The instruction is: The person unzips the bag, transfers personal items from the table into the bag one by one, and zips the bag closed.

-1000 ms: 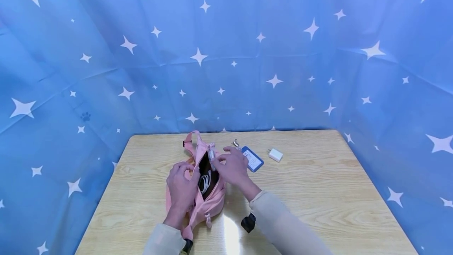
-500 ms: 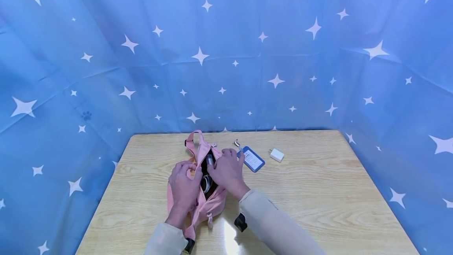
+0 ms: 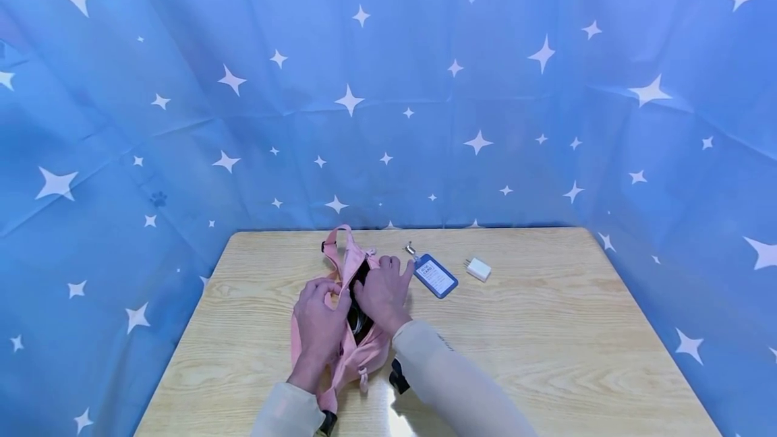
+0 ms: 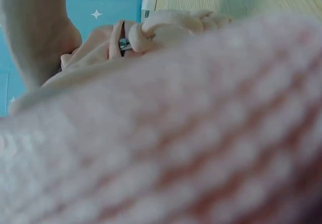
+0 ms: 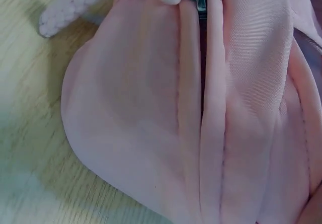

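A pink waist bag point(image 3: 367, 356) lies on the table with its dark zipped opening gaping upward. My left hand point(image 3: 322, 319) pinches the left rim of that opening between thumb and fingers. My right hand point(image 3: 384, 294) reaches over the right rim; its thumb side goes down into the bag, while other fingers stay outside, spread toward the back. What the hidden fingertips hold cannot be seen. A coiled white cable point(image 3: 358, 321) shows partly inside. In the right wrist view, the bag's pink fabric point(image 5: 131, 98) and a metal zip pull point(image 5: 201, 2) fill most of the picture.
A blue card holder point(image 3: 436, 276) with a metal clip point(image 3: 410, 249) lies right of the bag. Farther right is a white plug charger point(image 3: 478, 269). The wooden table point(image 3: 546, 342) ends at a blue star-patterned curtain point(image 3: 413, 86). The bag's strap point(image 3: 330, 248) loops toward the back.
My right hand has moved left and down into the bag's opening. The small silvery, clear object it pinched at the rim went inside and is out of sight. My left hand keeps its grip.
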### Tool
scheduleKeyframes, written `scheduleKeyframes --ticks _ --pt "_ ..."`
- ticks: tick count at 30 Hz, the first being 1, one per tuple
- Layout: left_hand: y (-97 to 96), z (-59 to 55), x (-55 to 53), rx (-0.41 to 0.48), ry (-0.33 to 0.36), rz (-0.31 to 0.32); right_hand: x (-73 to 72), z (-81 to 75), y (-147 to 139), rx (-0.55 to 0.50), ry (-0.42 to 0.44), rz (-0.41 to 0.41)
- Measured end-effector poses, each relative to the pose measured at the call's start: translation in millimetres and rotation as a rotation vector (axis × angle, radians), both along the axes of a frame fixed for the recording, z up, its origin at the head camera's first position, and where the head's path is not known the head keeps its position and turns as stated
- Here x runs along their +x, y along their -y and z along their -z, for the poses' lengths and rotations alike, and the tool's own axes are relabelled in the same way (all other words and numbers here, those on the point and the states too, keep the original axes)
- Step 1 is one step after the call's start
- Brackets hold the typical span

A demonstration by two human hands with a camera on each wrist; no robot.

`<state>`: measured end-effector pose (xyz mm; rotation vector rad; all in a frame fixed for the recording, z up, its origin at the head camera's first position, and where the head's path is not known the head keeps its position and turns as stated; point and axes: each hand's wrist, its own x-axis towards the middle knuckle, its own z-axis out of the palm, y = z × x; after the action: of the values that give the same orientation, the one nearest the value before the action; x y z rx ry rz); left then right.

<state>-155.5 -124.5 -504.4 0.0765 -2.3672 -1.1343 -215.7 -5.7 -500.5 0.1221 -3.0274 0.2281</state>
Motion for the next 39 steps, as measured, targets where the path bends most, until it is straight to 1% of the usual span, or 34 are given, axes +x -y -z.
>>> scheduleKeyframes --ticks 3,5,10,14,20,24,28,31,36,39 --pt "-0.5 0.2 0.7 0.009 0.010 -0.002 0.7 0.0 -1.1 -0.005 -0.012 -0.004" --pt "-0.5 0.3 0.9 0.013 0.015 -0.007 1.9 -1.0 -2.7 -0.036 -0.022 -0.016" --pt "-0.3 -0.3 0.6 0.012 0.012 -0.011 5.6 -5.1 -9.2 -0.120 -0.059 -0.077" --pt "-0.5 -0.9 0.9 0.012 0.004 -0.007 6.5 -9.1 -17.6 -0.166 -0.113 -0.113" --pt "2.3 1.5 1.3 0.012 -0.011 -0.023 6.0 -17.9 -38.7 -0.242 -0.226 -0.127" --pt "3.5 3.4 1.3 0.016 -0.013 -0.025 4.1 -18.4 -62.4 -0.264 -0.244 -0.115" --pt "5.3 4.6 1.5 0.014 -0.017 -0.031 0.9 -9.5 -87.7 -0.283 -0.221 -0.083" --pt "5.9 4.5 1.8 0.009 -0.014 -0.036 -0.1 -1.2 -105.5 -0.275 -0.197 -0.050" --pt "6.2 4.1 2.3 -0.010 -0.010 -0.043 -1.6 15.5 -130.4 -0.231 -0.181 -0.015" --pt "6.1 4.3 2.7 -0.026 -0.023 -0.046 -2.5 27.2 -142.0 -0.199 -0.147 0.001"
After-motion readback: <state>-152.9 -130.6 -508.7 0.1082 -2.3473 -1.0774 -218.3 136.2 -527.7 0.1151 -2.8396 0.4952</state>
